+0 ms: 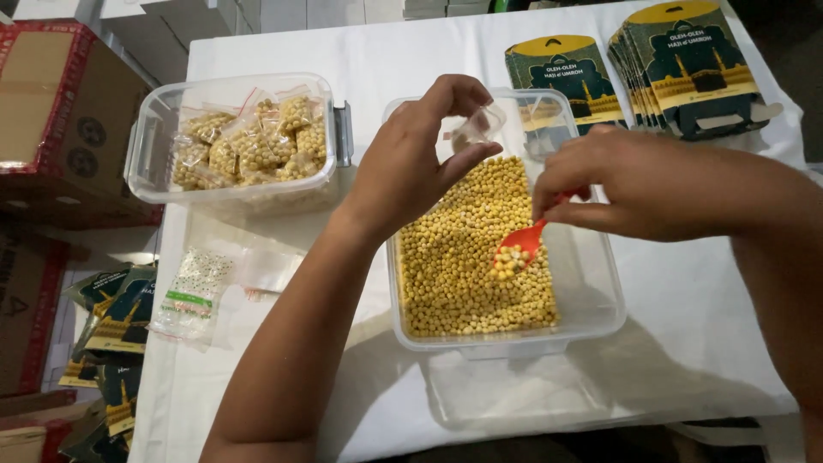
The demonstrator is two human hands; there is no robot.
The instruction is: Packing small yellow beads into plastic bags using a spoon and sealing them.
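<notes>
My right hand (634, 184) pinches a small red plastic spoon (525, 244), heaped level over the clear plastic tub of yellow beads (471, 257) mid-worktop. Just beyond, my left hand (411, 163) pinches a tiny clear bag (478, 129), mouth open for filling.

A clear tub (154, 154) packed with filled bags sits at the white-covered worktop's (686, 300) far left; flat dark printed cartons (686, 60) are stacked far right, and cardboard boxes (60, 111) are seen beside the worktop.
</notes>
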